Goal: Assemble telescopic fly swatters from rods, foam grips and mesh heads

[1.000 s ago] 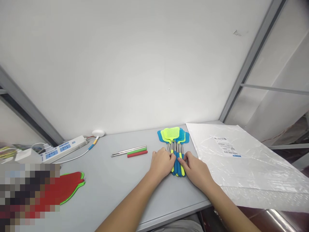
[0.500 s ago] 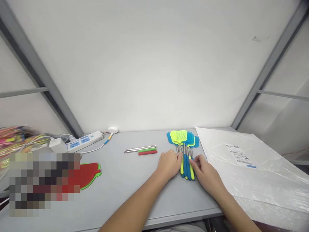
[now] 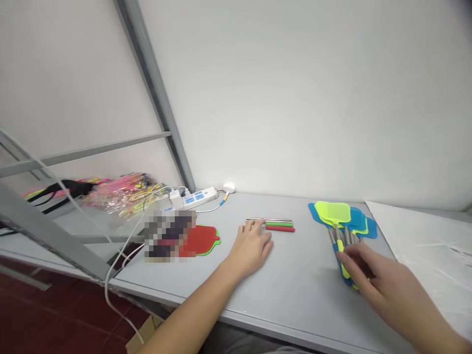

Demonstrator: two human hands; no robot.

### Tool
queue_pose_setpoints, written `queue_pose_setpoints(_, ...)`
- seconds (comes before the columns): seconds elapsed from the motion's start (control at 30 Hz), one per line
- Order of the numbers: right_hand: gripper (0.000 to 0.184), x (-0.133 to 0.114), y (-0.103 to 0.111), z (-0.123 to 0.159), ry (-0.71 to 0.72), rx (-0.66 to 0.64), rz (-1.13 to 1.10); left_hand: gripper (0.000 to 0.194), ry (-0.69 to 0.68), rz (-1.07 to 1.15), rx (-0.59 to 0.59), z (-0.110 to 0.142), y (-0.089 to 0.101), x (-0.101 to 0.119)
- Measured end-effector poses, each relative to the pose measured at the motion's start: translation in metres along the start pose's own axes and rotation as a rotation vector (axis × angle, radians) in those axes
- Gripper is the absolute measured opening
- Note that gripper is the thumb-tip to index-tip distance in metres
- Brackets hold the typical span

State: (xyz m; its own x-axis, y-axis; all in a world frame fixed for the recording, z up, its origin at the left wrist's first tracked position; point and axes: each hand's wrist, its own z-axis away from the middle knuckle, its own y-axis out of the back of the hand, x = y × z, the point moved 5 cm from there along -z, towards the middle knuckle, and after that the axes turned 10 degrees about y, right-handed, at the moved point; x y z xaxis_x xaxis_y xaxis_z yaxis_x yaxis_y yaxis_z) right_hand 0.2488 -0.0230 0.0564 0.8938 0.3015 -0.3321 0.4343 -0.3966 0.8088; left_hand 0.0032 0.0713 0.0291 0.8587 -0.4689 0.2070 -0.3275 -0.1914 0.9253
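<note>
My right hand (image 3: 387, 280) curls its thumb and fingers round the handles of a bundle of fly swatters (image 3: 335, 212). Their mesh heads are yellow-green and blue, with grey metal shafts and handles in the same two colours. Part of the bundle is hidden by that hand. My left hand (image 3: 252, 246) lies farther left, fingers spread, its fingertips at thin metal rods (image 3: 280, 220). Beside these rods lie a green handle (image 3: 279, 224) and a red handle (image 3: 280, 228). Flat red pieces with a green edge (image 3: 202, 238) rest left of this hand.
A power strip (image 3: 201, 197) with plugs and cables stands by the wall. Behind a metal frame post (image 3: 155, 83) lies a heap of colourful plastic-wrapped items (image 3: 125, 191). A white wrapped sheet (image 3: 424, 246) covers the table's right side. A blurred patch hides part of the left.
The view has turned left. My left hand has left the fly swatters and moved left to the metal rods. My right hand is still at the bundle.
</note>
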Motion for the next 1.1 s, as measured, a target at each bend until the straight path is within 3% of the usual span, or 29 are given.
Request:
queue_pose_setpoints(0.13, 0.039, -0.031, -0.009, -0.056, 0.110, -0.327, 0.168, 0.028, 0.000, 0.000, 0.039, 0.000, 0.001, 0.008)
queue_pose_setpoints(0.23, 0.039, -0.043, -0.039, -0.103, 0.228, -0.568, 0.261, 0.029, -0.033, 0.027, 0.038, 0.000, 0.000, 0.013)
queue_pose_setpoints(0.37, 0.030, -0.042, -0.093, -0.159, 0.271, -0.660, 0.288, 0.022, -0.085, 0.058, -0.009, 0.003, -0.001, 0.013)
queue_pose_setpoints(0.47, 0.026, -0.039, -0.128, -0.183, 0.303, -0.761, 0.195, 0.025, -0.067, 0.068, 0.000, 0.004, 0.000, 0.008)
queue_pose_setpoints(0.63, 0.022, -0.038, -0.154, -0.195, 0.366, -0.901, -0.006, 0.017, -0.017, 0.093, -0.018, 0.000, -0.007, 0.000)
queue_pose_setpoints(0.77, 0.016, -0.037, -0.160, -0.192, 0.361, -0.891, -0.054, 0.014, -0.018, 0.121, -0.066, 0.002, -0.014, -0.001)
queue_pose_setpoints(0.9, 0.005, -0.041, -0.153, -0.185, 0.350, -0.751, -0.066, 0.015, -0.059, 0.172, -0.087, 0.005, -0.006, 0.004)
queue_pose_setpoints(1.0, 0.002, -0.040, -0.131, -0.185, 0.289, -0.582, -0.110, 0.016, -0.062, 0.339, -0.046, 0.006, 0.009, 0.005)
queue_pose_setpoints(1.1, 0.007, -0.042, -0.096, -0.184, 0.216, -0.409, -0.217, 0.019, 0.020, 0.526, 0.073, 0.007, 0.024, -0.002)
